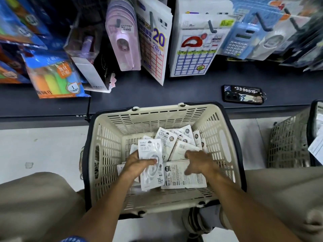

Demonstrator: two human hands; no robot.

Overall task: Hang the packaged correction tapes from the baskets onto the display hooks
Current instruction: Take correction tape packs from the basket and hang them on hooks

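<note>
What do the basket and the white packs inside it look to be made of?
Basket: looks like moulded cream plastic with a matt finish; its walls are slotted in regular rows, and it has a dark rim. Packs: glossy printed film or card, hard to tell which. The one held in the left hand shines and seems to have a clear window over the tape inside.

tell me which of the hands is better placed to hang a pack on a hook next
Left, probably: the left hand already grips a correction tape pack in the basket; the right hand lies spread on loose packs, holding none.
</note>
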